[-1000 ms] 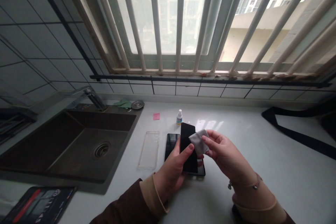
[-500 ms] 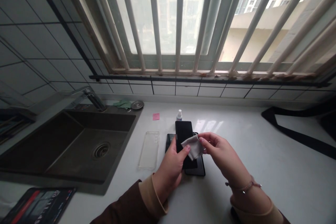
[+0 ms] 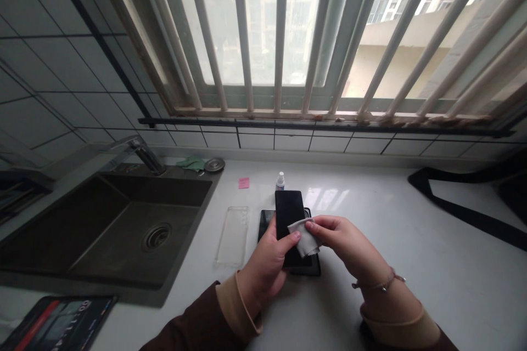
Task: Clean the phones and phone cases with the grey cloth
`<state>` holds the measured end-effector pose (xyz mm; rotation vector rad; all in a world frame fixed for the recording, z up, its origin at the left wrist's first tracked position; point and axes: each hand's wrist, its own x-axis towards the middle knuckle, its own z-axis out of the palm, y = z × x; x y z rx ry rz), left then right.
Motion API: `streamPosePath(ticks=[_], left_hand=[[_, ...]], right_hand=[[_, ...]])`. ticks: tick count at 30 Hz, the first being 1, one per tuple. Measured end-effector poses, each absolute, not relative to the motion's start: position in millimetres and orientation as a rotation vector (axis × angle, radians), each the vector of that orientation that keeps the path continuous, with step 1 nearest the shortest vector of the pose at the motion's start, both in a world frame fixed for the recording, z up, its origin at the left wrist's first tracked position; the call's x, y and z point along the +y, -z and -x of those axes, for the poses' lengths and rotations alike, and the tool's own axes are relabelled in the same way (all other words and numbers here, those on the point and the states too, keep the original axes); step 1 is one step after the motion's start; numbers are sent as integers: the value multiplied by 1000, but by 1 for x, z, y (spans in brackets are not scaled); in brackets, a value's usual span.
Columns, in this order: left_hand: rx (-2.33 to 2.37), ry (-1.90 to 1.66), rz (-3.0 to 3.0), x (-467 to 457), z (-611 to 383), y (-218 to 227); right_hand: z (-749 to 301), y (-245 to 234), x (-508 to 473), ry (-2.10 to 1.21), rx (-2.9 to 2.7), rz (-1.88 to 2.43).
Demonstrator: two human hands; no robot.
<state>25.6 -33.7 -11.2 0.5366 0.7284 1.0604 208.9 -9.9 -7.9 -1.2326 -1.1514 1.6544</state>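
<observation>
My left hand (image 3: 267, 258) is closed round the lower left side of a black phone (image 3: 289, 208), its thumb lying over the front. A small grey cloth (image 3: 307, 240) covers part of the phone's right side, and the left thumb touches the cloth's edge. Between thumb and fingers, my right hand (image 3: 337, 238) pinches the cloth's upper right part. Beneath the held phone lie another dark phone (image 3: 265, 220) and a black flat object (image 3: 315, 269), both mostly hidden. Just behind stands a small white spray bottle (image 3: 280, 180).
A clear phone case (image 3: 233, 236) lies left of my hands, with a pink slip (image 3: 244, 183) behind it. The sink (image 3: 135, 230) fills the left side. A black strap (image 3: 461, 203) lies at right. A dark printed package (image 3: 61, 321) sits front left.
My right hand has drawn the cloth slightly down the phone, and the cloth's folds have shifted. The left hand still grips the phone in nearly the same place.
</observation>
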Motion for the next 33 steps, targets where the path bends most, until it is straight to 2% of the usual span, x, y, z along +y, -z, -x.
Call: streamPosePath(ticks=[4,9,16,21,33], left_hand=[[677,-992,-386,-33,-23,9],[599,-864,-337,-34,-24,10],[539,-734,-377,-43,-30,17],[583,-730,-396,-46,-30,23],[623,-749,-259,-43,-30,11]], right_hand=[[-210,11,-6,-1620,-877,1183],[-218,18,4,-1217,-616,1158],[-215,14,-8,-395,-1424,1543],[-196,29,-9,-349,-1843,1444],[-183,47,-15,-208,-2054,1275]])
